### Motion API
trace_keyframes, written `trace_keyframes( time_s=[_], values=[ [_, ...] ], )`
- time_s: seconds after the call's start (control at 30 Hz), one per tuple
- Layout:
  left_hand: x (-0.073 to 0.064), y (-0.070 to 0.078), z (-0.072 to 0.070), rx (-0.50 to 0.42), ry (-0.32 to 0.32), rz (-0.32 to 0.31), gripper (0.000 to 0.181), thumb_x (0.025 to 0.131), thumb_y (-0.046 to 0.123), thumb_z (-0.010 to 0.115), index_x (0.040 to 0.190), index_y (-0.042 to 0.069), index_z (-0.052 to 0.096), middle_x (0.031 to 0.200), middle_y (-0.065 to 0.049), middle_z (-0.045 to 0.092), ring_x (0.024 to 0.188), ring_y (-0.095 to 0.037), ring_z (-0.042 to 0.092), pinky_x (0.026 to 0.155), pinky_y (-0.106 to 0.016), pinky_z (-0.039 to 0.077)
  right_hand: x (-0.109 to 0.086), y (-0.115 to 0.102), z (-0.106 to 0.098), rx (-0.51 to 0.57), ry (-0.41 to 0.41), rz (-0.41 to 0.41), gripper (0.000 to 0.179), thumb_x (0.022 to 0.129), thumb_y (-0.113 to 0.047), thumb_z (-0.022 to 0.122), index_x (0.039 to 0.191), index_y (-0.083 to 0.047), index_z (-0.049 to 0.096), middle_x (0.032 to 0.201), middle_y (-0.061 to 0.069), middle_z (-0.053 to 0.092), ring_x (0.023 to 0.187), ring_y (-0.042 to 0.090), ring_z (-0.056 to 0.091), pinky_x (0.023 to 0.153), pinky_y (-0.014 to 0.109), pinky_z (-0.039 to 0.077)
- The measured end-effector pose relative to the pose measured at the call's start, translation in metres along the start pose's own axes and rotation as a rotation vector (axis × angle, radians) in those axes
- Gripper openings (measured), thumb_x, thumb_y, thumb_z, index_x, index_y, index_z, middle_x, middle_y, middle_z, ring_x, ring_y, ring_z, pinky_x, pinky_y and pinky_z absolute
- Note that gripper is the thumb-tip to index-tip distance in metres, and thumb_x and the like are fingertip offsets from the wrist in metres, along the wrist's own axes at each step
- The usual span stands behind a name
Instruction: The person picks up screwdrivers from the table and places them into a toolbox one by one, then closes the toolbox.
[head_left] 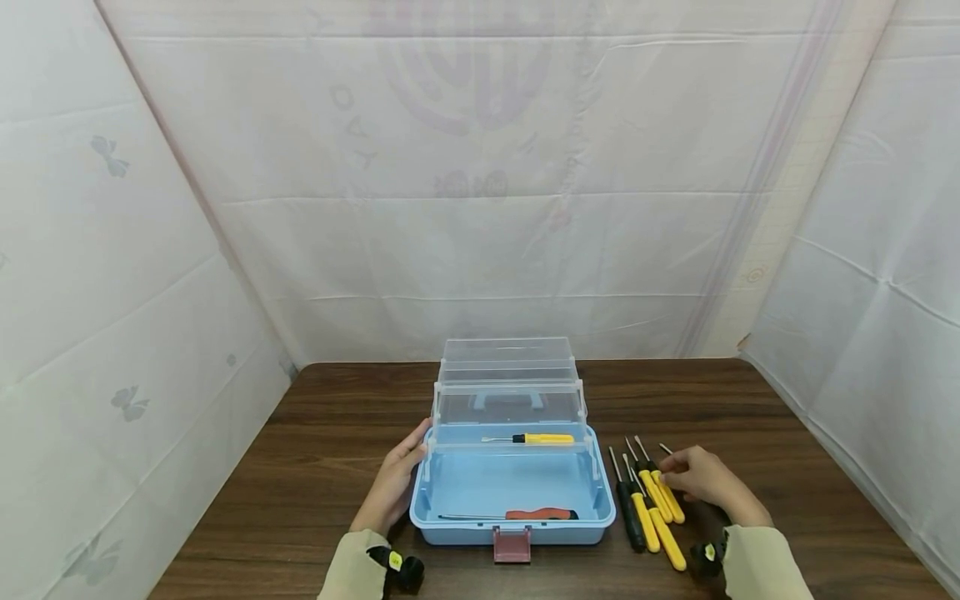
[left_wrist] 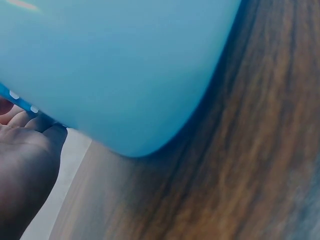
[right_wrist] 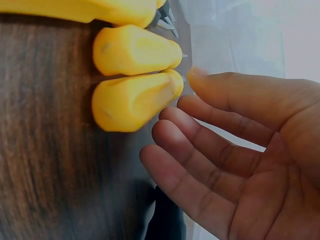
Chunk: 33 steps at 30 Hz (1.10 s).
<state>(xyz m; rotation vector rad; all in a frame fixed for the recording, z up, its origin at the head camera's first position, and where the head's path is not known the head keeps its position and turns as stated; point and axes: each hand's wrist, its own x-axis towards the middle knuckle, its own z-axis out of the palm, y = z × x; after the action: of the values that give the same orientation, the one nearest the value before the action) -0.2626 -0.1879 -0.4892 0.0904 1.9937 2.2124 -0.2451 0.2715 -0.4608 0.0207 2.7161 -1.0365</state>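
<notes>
A light blue toolbox [head_left: 513,531] stands with its clear lid and tray [head_left: 510,406] raised. My left hand [head_left: 393,483] holds the box's left rim, fingers partly hidden; the blue side wall [left_wrist: 130,75] fills much of the left wrist view. On the right lie several yellow-handled screwdrivers [head_left: 667,537] and a black-handled one [head_left: 630,517]. Over their right end hovers my right hand [head_left: 705,479], fingers loosely bent. In the right wrist view, thumb and forefinger stand apart near the neck of a yellow screwdriver [right_wrist: 135,102]. A black handle [right_wrist: 167,217] lies beneath the fingers.
A yellow screwdriver [head_left: 547,438] lies in the clear tray. Inside the box, along its front wall, is a red-and-black screwdriver [head_left: 540,514]. A maroon latch [head_left: 512,546] hangs at the front. White sheeting [head_left: 480,250] surrounds the brown wooden table [head_left: 300,500].
</notes>
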Motion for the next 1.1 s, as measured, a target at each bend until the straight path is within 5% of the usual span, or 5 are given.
trace_keyframes(
  time_s=[0.27, 1.1],
  values=[
    [-0.0002, -0.0007, 0.0008, 0.005, -0.004, 0.016, 0.051, 0.103, 0.016, 0.04, 0.152, 0.01, 0.027, 0.161, -0.009, 0.019, 0.148, -0.031, 0.014, 0.117, -0.052, 0.018, 0.0002, -0.0013, -0.0009, 0.031, -0.06, 0.024, 0.032, 0.089, -0.011, 0.065, 0.113, 0.009, 0.063, 0.101, 0.014, 0.068, 0.085, 0.021, 0.066, 0.068, 0.039, 0.058],
    [0.0004, -0.0021, 0.0, 0.009, -0.002, 0.012, 0.053, 0.103, 0.018, 0.041, 0.152, 0.01, 0.026, 0.161, -0.011, 0.018, 0.148, -0.033, 0.012, 0.117, -0.053, 0.018, 0.0027, 0.0004, 0.004, 0.015, -0.054, 0.051, 0.03, 0.089, -0.01, 0.064, 0.11, 0.012, 0.063, 0.096, 0.013, 0.068, 0.081, 0.02, 0.066, 0.068, 0.039, 0.058]
  ],
)
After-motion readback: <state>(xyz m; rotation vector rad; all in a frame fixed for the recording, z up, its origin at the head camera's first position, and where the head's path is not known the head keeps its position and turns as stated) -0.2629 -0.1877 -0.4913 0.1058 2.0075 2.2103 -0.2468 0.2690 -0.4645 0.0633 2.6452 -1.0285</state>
